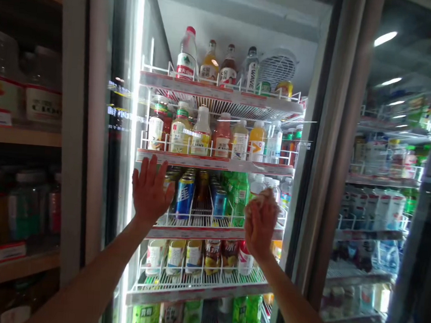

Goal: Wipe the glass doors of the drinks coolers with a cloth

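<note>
A glass door (212, 100) with faint reflections stands shut in front of a lit drinks fridge. Against its left side my left hand (150, 189) lies flat, fingers spread and pointing up, with nothing in it. My right hand (260, 228) presses a crumpled pale cloth (266, 199) to the glass on the right, level with the shelf of cans. Behind the glass, a blue can (184, 196) shows between my hands, and green bottles (240, 195) stand just left of my right hand.
Wire shelves with red-and-white edges (215, 163) hold bottles and cans inside. A metal door frame (336, 155) divides this fridge from another stocked one on the right. Wooden shelves (21, 135) with large bottles stand at the left.
</note>
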Demonstrator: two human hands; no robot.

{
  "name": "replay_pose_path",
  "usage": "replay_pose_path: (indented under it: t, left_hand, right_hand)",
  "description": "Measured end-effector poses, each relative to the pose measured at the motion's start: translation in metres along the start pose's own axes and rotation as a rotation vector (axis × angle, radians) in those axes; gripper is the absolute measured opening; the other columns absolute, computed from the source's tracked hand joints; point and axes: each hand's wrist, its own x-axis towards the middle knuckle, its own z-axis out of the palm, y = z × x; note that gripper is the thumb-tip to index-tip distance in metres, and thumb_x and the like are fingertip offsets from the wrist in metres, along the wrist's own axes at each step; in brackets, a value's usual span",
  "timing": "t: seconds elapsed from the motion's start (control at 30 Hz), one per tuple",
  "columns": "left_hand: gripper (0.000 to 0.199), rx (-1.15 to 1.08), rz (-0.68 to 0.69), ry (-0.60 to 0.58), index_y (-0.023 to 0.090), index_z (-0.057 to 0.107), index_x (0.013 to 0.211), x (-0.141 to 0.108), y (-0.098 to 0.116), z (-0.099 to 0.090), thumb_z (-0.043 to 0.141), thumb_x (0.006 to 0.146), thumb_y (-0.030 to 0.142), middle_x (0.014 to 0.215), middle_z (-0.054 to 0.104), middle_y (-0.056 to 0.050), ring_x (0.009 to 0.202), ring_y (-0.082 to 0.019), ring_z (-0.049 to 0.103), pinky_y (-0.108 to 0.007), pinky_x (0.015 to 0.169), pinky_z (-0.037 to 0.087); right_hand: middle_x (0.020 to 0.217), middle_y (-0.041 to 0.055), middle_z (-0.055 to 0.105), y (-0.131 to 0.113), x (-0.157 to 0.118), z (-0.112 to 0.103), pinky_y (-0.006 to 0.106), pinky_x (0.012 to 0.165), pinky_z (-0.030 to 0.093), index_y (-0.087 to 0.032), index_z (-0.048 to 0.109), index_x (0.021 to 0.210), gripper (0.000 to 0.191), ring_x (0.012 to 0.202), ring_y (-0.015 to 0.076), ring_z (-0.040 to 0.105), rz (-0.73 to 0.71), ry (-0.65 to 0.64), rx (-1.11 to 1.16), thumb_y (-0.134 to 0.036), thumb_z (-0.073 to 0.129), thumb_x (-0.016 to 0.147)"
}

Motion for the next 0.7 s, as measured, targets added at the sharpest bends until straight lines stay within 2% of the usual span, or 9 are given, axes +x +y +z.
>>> replay_pose_path:
  t: [0.1,0.17,0.23,0.33,0.4,0.47,0.6,0.67,0.7]
  left_hand:
    - [0.061,-0.01,0.005,0.003,0.025,0.025,0.143,0.0,-0.001,0.0,0.044,0.087,0.039,0.152,0.019,-0.007,0.141,-0.027,0.015,-0.048,0.114,0.011]
    - [0.06,0.006,0.019,0.024,0.024,0.027,0.143,0.0,-0.001,0.001,0.044,0.087,0.039,0.152,0.021,-0.007,0.14,-0.026,0.016,-0.047,0.113,0.012]
    - [0.059,0.033,0.035,0.053,0.022,0.029,0.142,0.0,-0.001,0.001,0.044,0.087,0.038,0.151,0.024,-0.009,0.14,-0.026,0.017,-0.046,0.113,0.013]
    - [0.058,0.064,0.048,0.069,0.02,0.03,0.141,0.0,0.0,0.002,0.043,0.087,0.038,0.149,0.027,-0.01,0.14,-0.025,0.018,-0.045,0.113,0.014]
    - [0.057,0.072,0.045,0.069,0.02,0.031,0.141,0.0,0.001,0.002,0.042,0.087,0.038,0.149,0.027,-0.01,0.14,-0.025,0.019,-0.045,0.113,0.014]
    - [0.057,0.07,0.043,0.067,0.019,0.032,0.14,0.0,0.001,0.002,0.043,0.087,0.038,0.149,0.028,-0.011,0.14,-0.025,0.019,-0.045,0.113,0.015]
    - [0.058,0.058,0.06,0.077,0.019,0.032,0.141,0.0,0.0,0.001,0.043,0.087,0.038,0.149,0.027,-0.011,0.14,-0.025,0.019,-0.045,0.113,0.014]
    - [0.058,0.06,0.063,0.087,0.02,0.031,0.141,0.0,-0.001,0.001,0.044,0.087,0.037,0.149,0.027,-0.01,0.14,-0.025,0.019,-0.044,0.113,0.014]
    - [0.058,0.063,0.065,0.091,0.02,0.031,0.141,0.0,-0.001,0.001,0.044,0.087,0.037,0.149,0.027,-0.01,0.14,-0.025,0.019,-0.044,0.113,0.014]
  right_hand:
    - [0.153,0.0069,0.018,-0.045,-0.012,0.002,0.058,0.108,0.025,-0.024,0.042,0.134,0.052,0.14,0.032,0.017,-0.219,-0.243,0.136,-0.017,0.046,0.083]
    - [0.153,0.0064,0.019,-0.04,-0.015,-0.002,0.057,0.109,0.024,-0.024,0.045,0.131,0.049,0.14,0.0317,0.019,-0.277,-0.269,0.135,-0.016,0.046,0.082]
    - [0.153,0.0082,0.019,-0.008,-0.009,-0.006,0.058,0.108,0.025,-0.024,0.043,0.133,0.051,0.139,0.0315,0.02,-0.199,-0.157,0.053,-0.016,0.046,0.083]
    - [0.151,0.0141,0.023,0.044,0.012,-0.006,0.062,0.104,0.028,-0.021,0.036,0.139,0.055,0.138,0.0328,0.024,0.058,0.099,-0.073,-0.017,0.043,0.085]
    - [0.149,0.0166,0.026,0.052,0.025,-0.001,0.065,0.102,0.027,-0.019,0.033,0.14,0.056,0.138,0.0343,0.023,0.156,0.187,-0.095,-0.018,0.042,0.085]
    - [0.151,0.0151,0.022,0.032,0.031,0.006,0.065,0.103,0.025,-0.02,0.03,0.141,0.057,0.139,0.0343,0.019,0.121,0.153,-0.055,-0.018,0.043,0.085]
    - [0.153,0.0066,0.019,-0.025,0.029,0.012,0.058,0.109,0.022,-0.026,0.028,0.142,0.059,0.141,0.0282,0.015,-0.208,-0.144,0.096,-0.018,0.044,0.085]
    - [0.15,0.0054,0.029,-0.024,0.032,0.011,0.055,0.111,0.022,-0.027,0.028,0.142,0.059,0.14,0.0258,0.019,-0.302,-0.2,0.113,-0.019,0.044,0.086]
    - [0.148,0.0063,0.033,-0.013,0.037,0.009,0.054,0.11,0.023,-0.026,0.027,0.142,0.059,0.139,0.0256,0.022,-0.285,-0.164,0.1,-0.02,0.043,0.086]
